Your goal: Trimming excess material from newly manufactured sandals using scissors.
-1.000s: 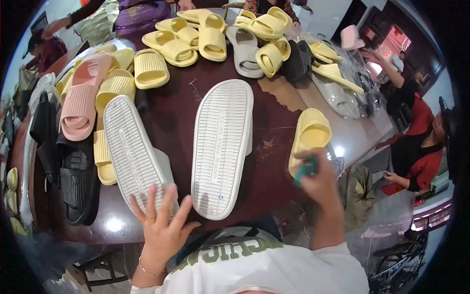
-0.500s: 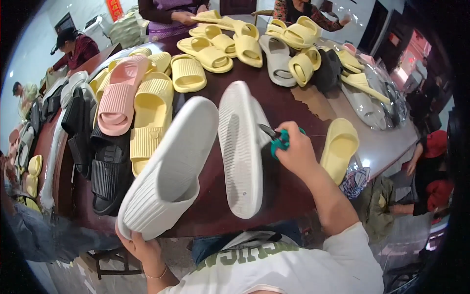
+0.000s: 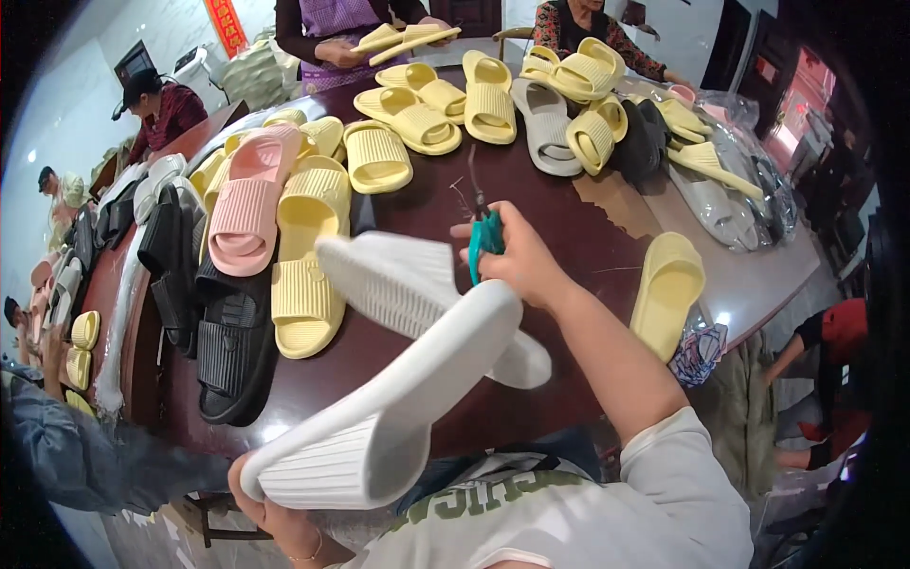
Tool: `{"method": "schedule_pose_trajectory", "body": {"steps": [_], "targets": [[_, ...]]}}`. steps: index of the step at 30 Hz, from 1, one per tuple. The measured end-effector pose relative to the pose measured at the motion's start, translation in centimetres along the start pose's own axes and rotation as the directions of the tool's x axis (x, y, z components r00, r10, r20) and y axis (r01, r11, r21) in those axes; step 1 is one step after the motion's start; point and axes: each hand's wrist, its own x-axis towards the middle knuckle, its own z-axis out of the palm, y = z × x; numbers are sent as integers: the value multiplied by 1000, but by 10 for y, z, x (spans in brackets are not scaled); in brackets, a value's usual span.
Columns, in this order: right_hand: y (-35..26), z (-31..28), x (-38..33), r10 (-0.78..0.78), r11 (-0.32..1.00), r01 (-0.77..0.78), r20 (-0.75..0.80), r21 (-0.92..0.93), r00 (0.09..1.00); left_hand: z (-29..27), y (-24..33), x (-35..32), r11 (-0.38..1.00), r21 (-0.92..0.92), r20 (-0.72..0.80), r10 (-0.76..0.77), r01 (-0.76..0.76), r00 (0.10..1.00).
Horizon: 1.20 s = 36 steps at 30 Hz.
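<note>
Spreading across the view, the dark brown glossy table (image 3: 569, 204) carries rows of moulded foam slides: yellow ones (image 3: 417, 119) along its far edge, a pink ribbed slide (image 3: 242, 204) and black slides (image 3: 227, 351) toward its left edge, and a single yellow slide (image 3: 668, 289) near its right edge. I hold a white ribbed foam slide (image 3: 379, 417) lifted over the near edge, my left hand (image 3: 275, 512) closed round its lower end from beneath. Its white mate (image 3: 408, 289) sits just behind it, tilted up off the table; what supports it I cannot tell. My right hand (image 3: 521, 261) is clenched on small teal-handled snips (image 3: 483, 232), blades pointing toward the far edge, just beside the raised slide's upper end. To do this well, I judge I should keep the slide steady, bring the blades flat along its rim, and cut only loose flash, never the sole.
</note>
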Motion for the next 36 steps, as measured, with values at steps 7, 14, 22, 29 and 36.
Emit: {"method": "schedule_pose_trajectory", "body": {"steps": [7,14,22,29,36], "targets": [[9,25,25,-103,888,137,101,-438,990,-26,20,10,999,-3,43,-41,41,998],[36,37,29,-257,942,299,249,-150,934,-30,4,10,999,37,-20,-29,30,999],[-21,5,-11,-578,464,418,91,-781,811,-37,-14,9,987,146,57,65,-73,996],[-47,-15,-40,-438,126,71,9,-989,899,-42,-26,19,937,323,86,107,-129,991],[-28,-15,-21,-231,707,106,-87,-700,969,-13,8,17,881,422,-18,241,-211,970]]}}
